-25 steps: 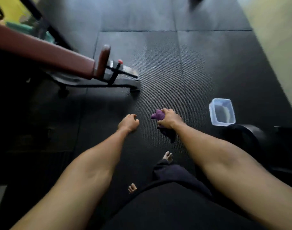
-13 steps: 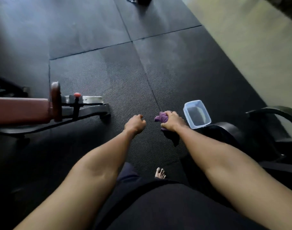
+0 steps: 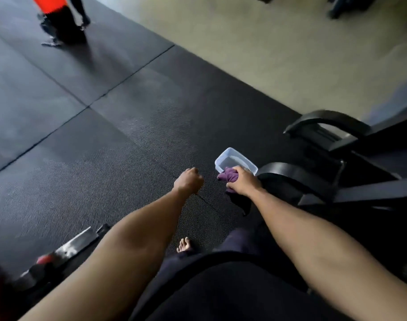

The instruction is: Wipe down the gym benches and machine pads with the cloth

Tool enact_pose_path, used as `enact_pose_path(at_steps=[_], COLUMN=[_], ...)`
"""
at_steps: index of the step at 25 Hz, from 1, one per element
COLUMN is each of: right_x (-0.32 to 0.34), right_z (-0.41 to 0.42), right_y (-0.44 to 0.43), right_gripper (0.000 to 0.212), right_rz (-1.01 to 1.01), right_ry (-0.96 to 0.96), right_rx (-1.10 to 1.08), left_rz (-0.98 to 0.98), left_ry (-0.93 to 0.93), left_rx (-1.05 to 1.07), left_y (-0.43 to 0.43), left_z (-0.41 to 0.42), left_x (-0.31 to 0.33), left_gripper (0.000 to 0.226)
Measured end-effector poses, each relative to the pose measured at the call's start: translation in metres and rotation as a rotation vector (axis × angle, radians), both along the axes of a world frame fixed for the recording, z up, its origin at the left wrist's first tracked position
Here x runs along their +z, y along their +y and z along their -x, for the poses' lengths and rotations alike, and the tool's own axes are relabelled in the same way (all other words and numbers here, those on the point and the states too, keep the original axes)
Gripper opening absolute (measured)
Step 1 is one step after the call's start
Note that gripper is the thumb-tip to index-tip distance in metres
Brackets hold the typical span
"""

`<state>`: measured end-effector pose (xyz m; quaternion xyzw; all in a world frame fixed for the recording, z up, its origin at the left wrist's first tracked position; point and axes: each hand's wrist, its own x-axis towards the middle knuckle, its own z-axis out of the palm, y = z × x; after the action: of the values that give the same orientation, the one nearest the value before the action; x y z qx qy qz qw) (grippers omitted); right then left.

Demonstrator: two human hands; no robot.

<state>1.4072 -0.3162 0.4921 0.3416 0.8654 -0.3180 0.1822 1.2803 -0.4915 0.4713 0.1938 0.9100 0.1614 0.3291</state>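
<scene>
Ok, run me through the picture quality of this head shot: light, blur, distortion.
Head view: dim overall, the rubber mat underexposed, the pale floor top right brighter; motion blur smears the person in orange top left and the bench frame bottom left; wide-angle stretch enlarges the forearms near the bottom edge; the right hand holding the purple cloth by the clear tub reads fairly sharp.

cloth [image 3: 228,176] partly hidden, perhaps a bench [image 3: 76,245], blurred

I am finding nothing readable — no lettering is showing on the clear tub [image 3: 243,158], the purple cloth [image 3: 228,176] or the floor mats [image 3: 128,147].
</scene>
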Motion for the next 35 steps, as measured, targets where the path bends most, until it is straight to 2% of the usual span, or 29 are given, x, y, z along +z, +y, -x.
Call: enact_pose_path(at_steps=[4, 11, 14, 15, 22, 25, 27, 29, 31, 35], right_x=[-0.016, -0.068, -0.090, -0.094, -0.107, -0.117, -0.120, -0.140, -0.109, -0.099], right_z=[0.026, 0.080, 0.096, 0.101, 0.138, 0.153, 0.167, 0.181, 0.200, 0.220], right_y=[0.035, 0.124, 0.150, 0.156, 0.189, 0.199, 0.208, 0.222, 0.230, 0.242], right_gripper=[0.059, 0.070, 0.089, 0.089, 0.024, 0.028, 0.046, 0.058, 0.068, 0.063], right_rz=[0.003, 0.120, 0.205, 0.223, 0.404, 0.322, 0.347, 0.282, 0.221, 0.231], right_ry=[-0.026, -0.050, -0.038, -0.023, 0.091, 0.070, 0.112, 0.048, -0.043, -0.108], right_rx=[-0.228, -0.547, -0.751, -0.826, -1.251, -1.369, -1.480, -1.483, -1.430, -1.385], left_rz=[0.024, 0.035, 0.043, 0.038, 0.117, 0.163, 0.158, 0.165, 0.173, 0.163], left_ry=[-0.009, -0.055, -0.059, -0.066, -0.130, -0.151, -0.154, -0.156, -0.161, -0.172], left_rx=[-0.149, -0.299, -0.334, -0.334, -0.464, -0.548, -0.577, -0.618, -0.666, -0.730], left_y=[0.050, 0.159, 0.208, 0.223, 0.280, 0.296, 0.312, 0.327, 0.340, 0.365], left_z=[0.044, 0.108, 0.126, 0.130, 0.158, 0.174, 0.189, 0.205, 0.224, 0.249], left_x=[-0.013, -0.037, -0.039, -0.037, -0.050, -0.047, -0.045, -0.048, -0.057, -0.065], left_gripper=[0.042, 0.043, 0.047, 0.048, 0.048, 0.049, 0.049, 0.047, 0.045, 0.045])
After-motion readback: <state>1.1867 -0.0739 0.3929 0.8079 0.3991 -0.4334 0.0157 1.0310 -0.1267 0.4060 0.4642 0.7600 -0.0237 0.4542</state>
